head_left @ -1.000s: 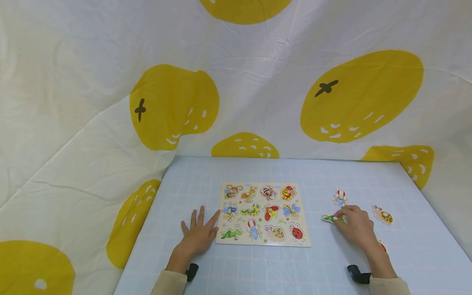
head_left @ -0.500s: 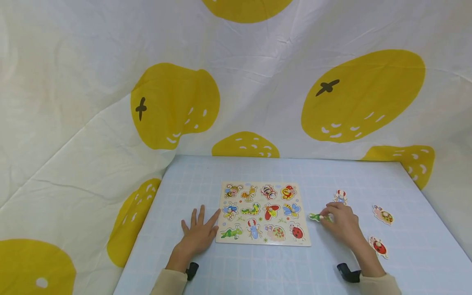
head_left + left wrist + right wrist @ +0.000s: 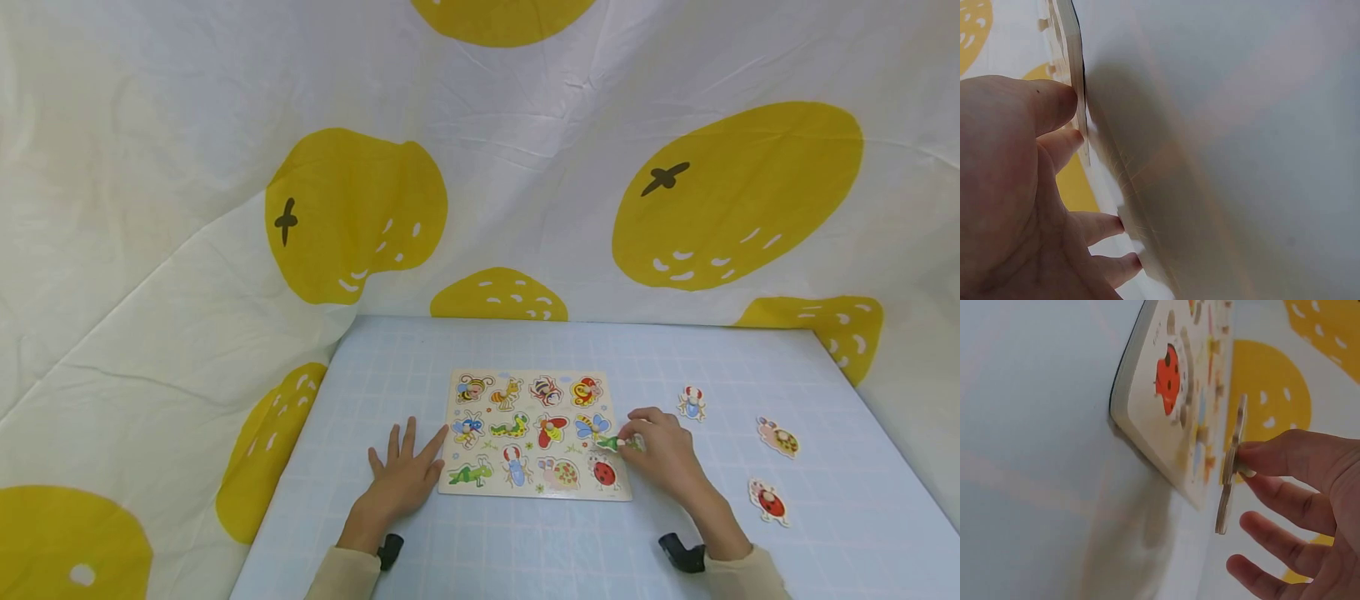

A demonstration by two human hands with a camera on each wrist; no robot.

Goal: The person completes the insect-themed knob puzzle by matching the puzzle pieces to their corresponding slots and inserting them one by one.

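Observation:
My right hand (image 3: 663,454) pinches a green grasshopper puzzle piece (image 3: 609,443) by its knob, over the right edge of the puzzle board (image 3: 536,493). Edge-on in the right wrist view, the grasshopper piece (image 3: 1230,472) hangs between thumb and forefinger, apart from the board (image 3: 1141,419). My left hand (image 3: 401,485) lies with spread, straight fingers at the board's left edge; in the left wrist view the thumb (image 3: 1054,103) touches that edge. Knobbed insect pieces sit in the board's upper two rows. The bottom row shows printed grasshopper (image 3: 471,473), stag beetle, snail and ladybug shapes.
Loose on the table to the right lie a stag beetle piece (image 3: 692,403), a snail piece (image 3: 778,437) and a ladybug piece (image 3: 768,502). A white cloth with yellow fruit prints (image 3: 498,296) hangs behind the table (image 3: 570,558).
Holding the grasshopper piece, my right hand has moved left from the loose pieces to the board's right edge. The ladybug piece has come into full view. My left hand has stayed put.

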